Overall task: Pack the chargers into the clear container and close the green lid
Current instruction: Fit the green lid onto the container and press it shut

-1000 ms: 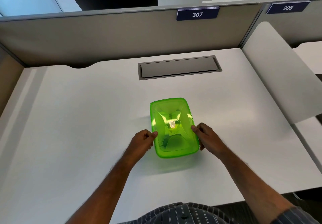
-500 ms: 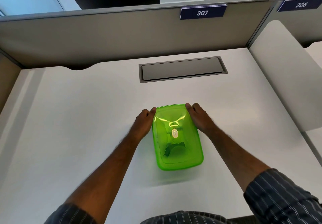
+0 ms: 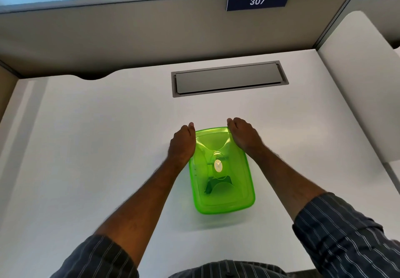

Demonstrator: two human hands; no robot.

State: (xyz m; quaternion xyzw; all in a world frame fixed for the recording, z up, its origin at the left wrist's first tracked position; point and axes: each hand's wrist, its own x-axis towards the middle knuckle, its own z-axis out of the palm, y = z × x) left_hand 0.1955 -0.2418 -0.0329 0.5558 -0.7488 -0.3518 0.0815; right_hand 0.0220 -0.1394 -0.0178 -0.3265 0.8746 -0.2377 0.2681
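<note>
Two hands pressed on far corners of translucent green plastic lid [image 3: 220,169], closed over clear container on white desk [image 3: 97,148]: left hand [image 3: 183,145] curled at left corner, right hand [image 3: 243,136] curled at right. Dark shapes inside, unclear through lid.

A white desk [image 3: 86,148] fills the view, with a grey rectangular cable hatch [image 3: 229,81] set flush into it near its far edge. Behind the desk stands a beige partition panel [image 3: 129,29], which carries a dark blue number plate [image 3: 257,1] reading 307.
</note>
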